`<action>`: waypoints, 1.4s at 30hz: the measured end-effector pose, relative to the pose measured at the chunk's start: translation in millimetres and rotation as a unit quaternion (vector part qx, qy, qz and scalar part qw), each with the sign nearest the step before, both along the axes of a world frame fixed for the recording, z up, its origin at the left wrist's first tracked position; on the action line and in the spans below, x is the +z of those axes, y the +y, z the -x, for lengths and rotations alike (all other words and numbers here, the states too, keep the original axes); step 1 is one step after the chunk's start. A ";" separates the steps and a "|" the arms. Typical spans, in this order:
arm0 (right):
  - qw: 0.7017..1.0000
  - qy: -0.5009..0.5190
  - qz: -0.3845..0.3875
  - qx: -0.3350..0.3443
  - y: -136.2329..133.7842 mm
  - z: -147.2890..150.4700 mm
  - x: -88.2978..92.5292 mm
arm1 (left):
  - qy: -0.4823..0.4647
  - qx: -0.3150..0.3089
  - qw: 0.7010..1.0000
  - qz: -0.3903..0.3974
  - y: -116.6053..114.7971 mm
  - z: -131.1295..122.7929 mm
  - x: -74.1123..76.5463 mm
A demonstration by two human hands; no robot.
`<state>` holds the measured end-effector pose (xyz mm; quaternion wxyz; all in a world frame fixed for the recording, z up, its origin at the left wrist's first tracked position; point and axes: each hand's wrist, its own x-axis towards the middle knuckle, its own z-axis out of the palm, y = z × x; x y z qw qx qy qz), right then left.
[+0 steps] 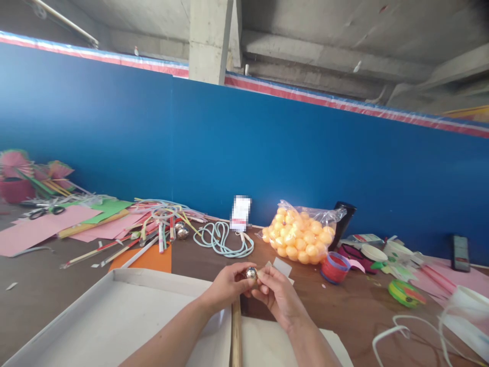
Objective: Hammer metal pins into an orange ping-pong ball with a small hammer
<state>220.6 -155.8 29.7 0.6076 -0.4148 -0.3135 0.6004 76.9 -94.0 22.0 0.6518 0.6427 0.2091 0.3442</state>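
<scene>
My left hand (229, 285) has its fingers closed around a small shiny silver ball (251, 272), above the right edge of a white tray-like box (153, 316). From the other side my right hand (277, 293) touches the ball, thumb and fingers pinched together beside it. Whether a small piece lies in that pinch is too small to make out. Below the hands runs a wooden strip (237, 331), between the box and a pale sheet (263, 346).
Behind the hands lie a coiled pale-blue cord (223, 239) and a clear bag of orange balls (300, 234). Paper, scissors (46, 210) and sticks cover the left. A tape roll (335, 267), a green-yellow roll (405, 293) and a phone (460, 252) sit right.
</scene>
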 end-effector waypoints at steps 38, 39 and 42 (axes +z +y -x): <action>0.999 -0.019 -0.042 -0.021 -1.5 12.0 8.6 | -0.066 -0.014 0.997 0.042 1.4 2.4 7.0; 0.999 -0.031 -0.036 -0.019 -0.8 12.5 7.5 | -0.065 -0.012 0.997 0.043 1.5 2.1 6.4; 0.997 -0.072 -0.006 -0.016 1.8 13.4 1.7 | -0.063 0.004 0.997 0.041 1.9 0.4 4.1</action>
